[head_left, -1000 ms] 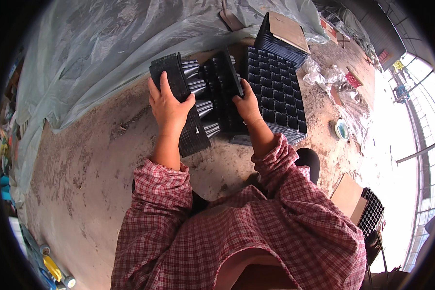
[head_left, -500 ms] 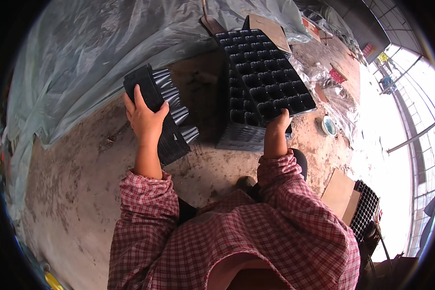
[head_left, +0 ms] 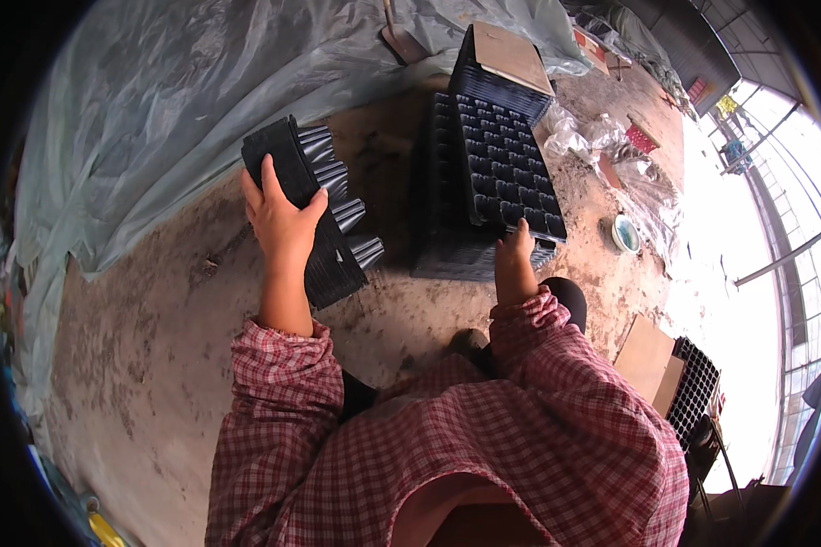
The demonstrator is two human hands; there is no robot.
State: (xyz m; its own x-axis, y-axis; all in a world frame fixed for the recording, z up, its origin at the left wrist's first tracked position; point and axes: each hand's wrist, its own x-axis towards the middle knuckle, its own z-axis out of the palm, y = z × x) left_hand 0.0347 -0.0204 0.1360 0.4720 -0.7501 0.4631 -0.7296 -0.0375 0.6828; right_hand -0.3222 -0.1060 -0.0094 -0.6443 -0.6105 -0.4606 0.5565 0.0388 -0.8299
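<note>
My left hand (head_left: 285,226) grips a thick bundle of nested black seedling trays (head_left: 333,269), thumb and fingers spread over its side. The bundle stands on edge, tilted, with its tapered cell bottoms facing right. On the right, my right hand (head_left: 517,251) is closed on the near edge of a single black seedling tray (head_left: 509,169), cells facing up. That tray lies over a tall stack of seedling trays (head_left: 442,263), turned slightly against it. Whether it rests fully on the stack I cannot tell. The fingers under its edge are hidden.
Behind the stack stands another pile of black trays (head_left: 493,82) with a cardboard sheet (head_left: 511,56) on top. A shovel (head_left: 403,41) lies against plastic sheeting (head_left: 173,118). To the right are a small bowl (head_left: 626,234), cardboard (head_left: 646,360) and another tray (head_left: 693,383).
The tray in my right hand has come down lower onto the stack and uncovered the pile behind. The bundle in my left hand has shifted slightly right.
</note>
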